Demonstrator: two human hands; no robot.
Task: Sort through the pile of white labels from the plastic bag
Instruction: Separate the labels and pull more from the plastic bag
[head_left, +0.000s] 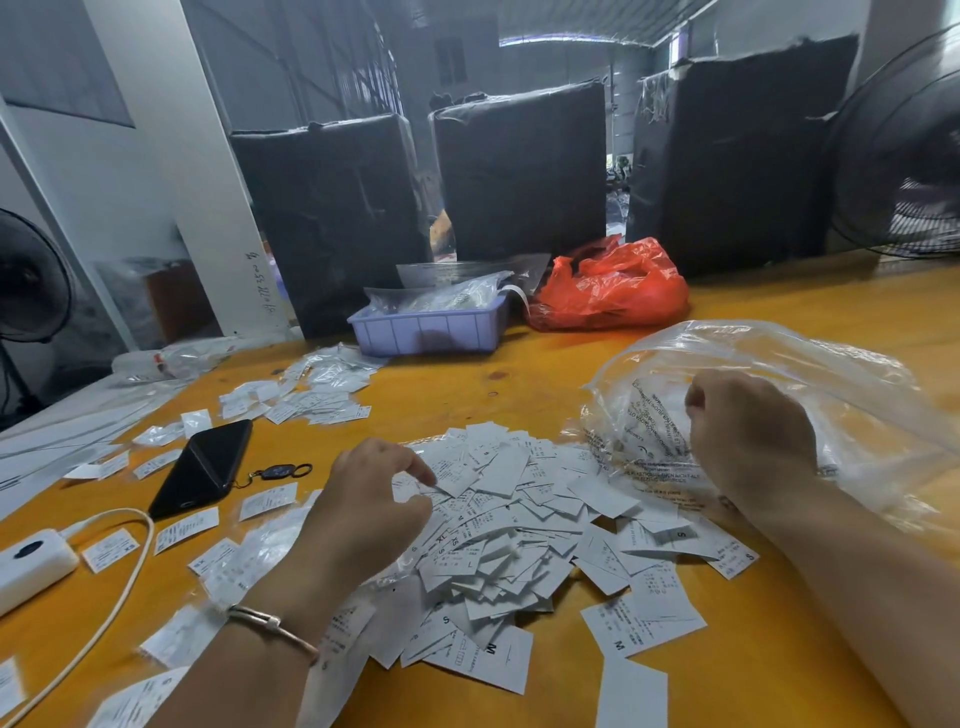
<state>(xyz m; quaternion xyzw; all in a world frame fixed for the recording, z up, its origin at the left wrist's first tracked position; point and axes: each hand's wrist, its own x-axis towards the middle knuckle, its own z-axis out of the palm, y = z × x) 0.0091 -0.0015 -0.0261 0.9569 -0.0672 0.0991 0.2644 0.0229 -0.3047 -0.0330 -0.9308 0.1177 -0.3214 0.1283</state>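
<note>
While white labels lie heaped at the centre of the orange table, the left hand pinches at the pile's nine o'clock edge; the right hand, at three o'clock, is closed on the clear plastic bag.

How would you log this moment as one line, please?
left hand: picking at label pile | right hand: gripping plastic bag | sorting underway

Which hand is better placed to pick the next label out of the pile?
Left. The left hand is already over the pile of white labels, fingers curled at a label. The right hand is gripping the clear plastic bag.
</note>
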